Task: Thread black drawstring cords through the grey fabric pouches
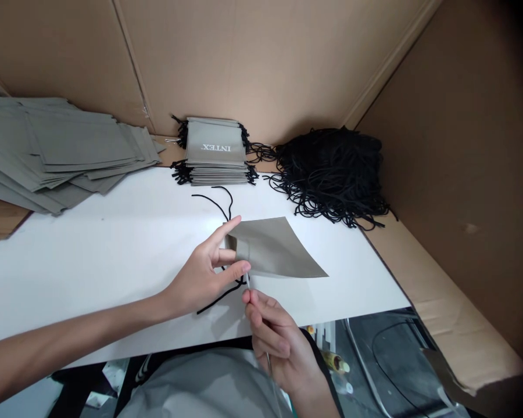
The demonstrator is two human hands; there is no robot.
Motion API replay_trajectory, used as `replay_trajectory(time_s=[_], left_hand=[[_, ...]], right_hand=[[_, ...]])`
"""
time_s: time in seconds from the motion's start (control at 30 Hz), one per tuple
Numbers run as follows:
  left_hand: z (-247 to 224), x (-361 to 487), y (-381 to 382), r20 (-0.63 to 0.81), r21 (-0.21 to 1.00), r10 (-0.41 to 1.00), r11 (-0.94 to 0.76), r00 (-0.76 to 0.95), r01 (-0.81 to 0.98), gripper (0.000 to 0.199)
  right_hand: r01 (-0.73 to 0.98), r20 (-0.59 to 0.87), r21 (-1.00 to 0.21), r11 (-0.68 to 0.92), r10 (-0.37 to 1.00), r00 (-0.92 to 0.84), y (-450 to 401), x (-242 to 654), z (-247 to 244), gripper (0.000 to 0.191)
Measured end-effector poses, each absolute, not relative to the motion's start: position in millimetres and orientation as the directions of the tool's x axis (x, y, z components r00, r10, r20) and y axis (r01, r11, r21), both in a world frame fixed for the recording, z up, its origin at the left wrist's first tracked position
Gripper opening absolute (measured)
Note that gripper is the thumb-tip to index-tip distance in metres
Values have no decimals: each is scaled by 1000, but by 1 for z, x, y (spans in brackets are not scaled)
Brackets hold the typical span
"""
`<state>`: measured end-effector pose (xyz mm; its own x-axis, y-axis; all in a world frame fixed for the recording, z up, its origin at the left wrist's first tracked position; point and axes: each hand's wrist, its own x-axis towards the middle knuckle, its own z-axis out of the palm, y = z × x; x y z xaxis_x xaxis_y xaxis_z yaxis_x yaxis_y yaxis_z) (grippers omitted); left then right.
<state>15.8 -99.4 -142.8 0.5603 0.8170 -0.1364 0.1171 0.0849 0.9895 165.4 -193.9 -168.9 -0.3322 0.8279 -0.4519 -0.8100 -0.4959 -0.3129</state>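
My left hand (213, 264) grips the left end of a flat grey fabric pouch (279, 247), thumb at the near corner and index finger stretched along the far side. Black cord (218, 299) trails from that end, with more loose ends lying beyond my hand. Below the near corner, my right hand (272, 331) pinches a thin pale rod (247, 281), its tip close to my left thumb. A thin length of the rod also shows below my right fingers. Whether the tip sits inside the pouch's edge is hidden.
A stack of grey pouches (215, 139) marked INTEX, with black cord ends, stands at the back. Grey fabric pieces (70, 151) are piled left, a heap of black cords (331, 174) right. Cardboard walls (265, 64) enclose the white table (126, 244).
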Motion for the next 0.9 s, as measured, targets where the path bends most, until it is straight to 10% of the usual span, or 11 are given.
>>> replay_trajectory(time_s=[0.6,0.9], left_hand=[[-155,18,-112,-186,976,821,218,539,4,78],[-156,16,-115,-223,943,762,327,608,-64,90]], right_hand=[[-888,-478,-216,-405,837,-266,-198,148,-161,16],[-684,-469,-657,-316,882,43,-202,141,-174,31]])
